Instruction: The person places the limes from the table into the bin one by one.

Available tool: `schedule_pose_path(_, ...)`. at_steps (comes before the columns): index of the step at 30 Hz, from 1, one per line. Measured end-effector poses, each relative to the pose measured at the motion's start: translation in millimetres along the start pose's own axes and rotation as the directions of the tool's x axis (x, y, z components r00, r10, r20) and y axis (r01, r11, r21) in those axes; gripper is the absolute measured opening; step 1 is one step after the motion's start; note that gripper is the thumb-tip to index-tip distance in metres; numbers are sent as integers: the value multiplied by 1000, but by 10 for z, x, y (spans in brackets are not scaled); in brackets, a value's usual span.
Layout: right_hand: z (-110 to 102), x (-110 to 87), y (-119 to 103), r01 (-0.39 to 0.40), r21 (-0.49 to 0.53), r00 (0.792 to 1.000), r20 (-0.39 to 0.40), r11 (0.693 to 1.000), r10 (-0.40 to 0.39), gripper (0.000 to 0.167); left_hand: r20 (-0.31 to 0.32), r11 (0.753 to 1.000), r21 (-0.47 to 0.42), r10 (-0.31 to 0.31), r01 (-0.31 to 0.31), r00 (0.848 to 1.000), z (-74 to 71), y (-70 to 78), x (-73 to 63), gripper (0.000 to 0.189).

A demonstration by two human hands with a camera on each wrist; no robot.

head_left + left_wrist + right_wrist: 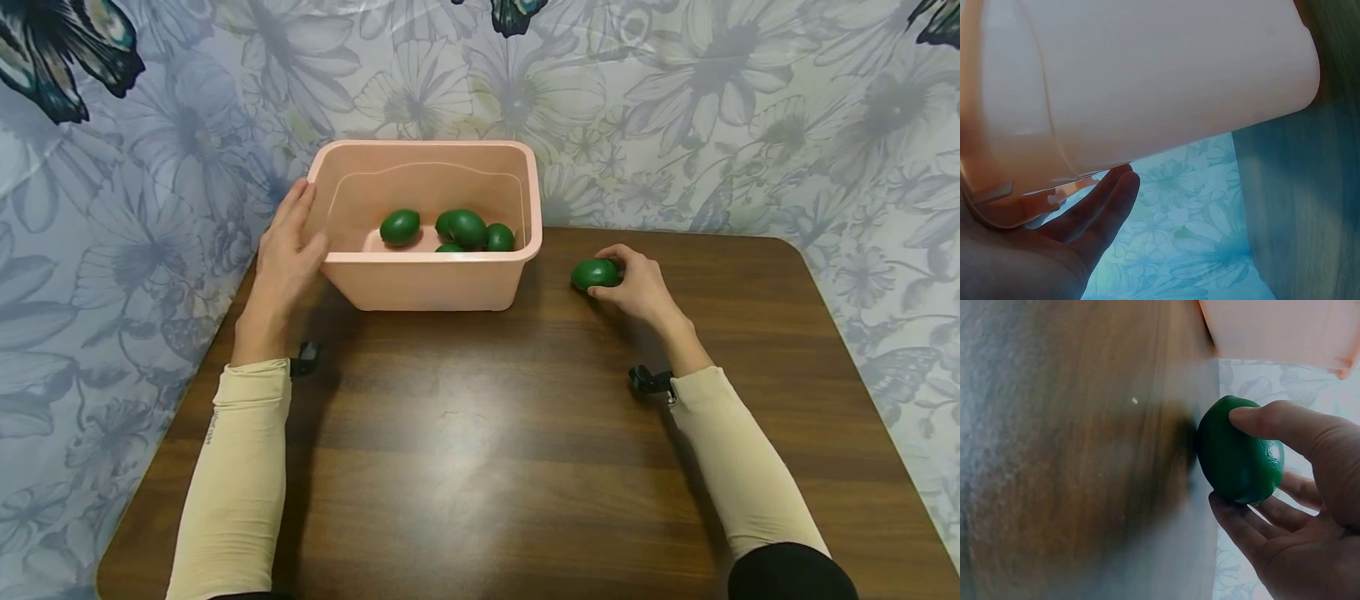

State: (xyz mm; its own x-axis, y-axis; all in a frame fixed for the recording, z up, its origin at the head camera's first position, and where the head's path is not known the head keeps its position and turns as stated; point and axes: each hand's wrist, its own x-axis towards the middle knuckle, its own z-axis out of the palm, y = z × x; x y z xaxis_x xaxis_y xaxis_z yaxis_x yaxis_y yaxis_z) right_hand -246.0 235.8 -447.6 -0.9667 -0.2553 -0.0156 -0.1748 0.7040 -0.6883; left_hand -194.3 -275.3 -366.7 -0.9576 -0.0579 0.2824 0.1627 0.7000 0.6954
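Observation:
A green lime (594,273) is on the right part of the wooden table, pinched between the thumb and fingers of my right hand (637,287). The right wrist view shows the lime (1241,453) close by the tabletop, thumb on one side and fingertips on the other. At the back of the table stands a pink plastic bin (435,283), with several limes (400,227) inside. My left hand (285,250) rests against the bin's left side. In the left wrist view its extended fingers (1116,209) touch the outside of the bin (1166,75), near the rim.
The brown wooden table (465,467) has rounded corners and stands against a flowered covering (720,125) at the back and sides. Dark straps (651,381) with small cameras sit on both wrists, over pale sleeves (240,467).

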Motion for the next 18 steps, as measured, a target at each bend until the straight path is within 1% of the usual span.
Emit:
schedule_pose_path(2, 2, -5, 1, -5, -5, 1000, 2, 1000, 5, 58, 8, 1000, -7, -4, 4, 1000, -7, -7, 9, 71)
schedule_pose_path(9, 28, -38, 18, -9, -4, 1000, -2, 1000, 9, 59, 6, 1000, -25, 17, -17, 1000, -30, -28, 30, 71)
schedule_pose_path(11, 40, -50, 19, -1, -4, 1000, -19, 1000, 1, 58, 2, 999, -31, 24, -24, 1000, -34, -34, 33, 71)
schedule_pose_path(14, 47, -64, -2, 17, 8, 998, -64, 1000, -17, 57, 1, 999, -37, 36, -36, 999, -36, -41, 38, 72)
schedule_pose_path(18, 6, -72, -115, 37, 65, 991, -130, 997, -28, 57, -1, 998, -34, 44, -44, 999, -32, -48, 33, 72)
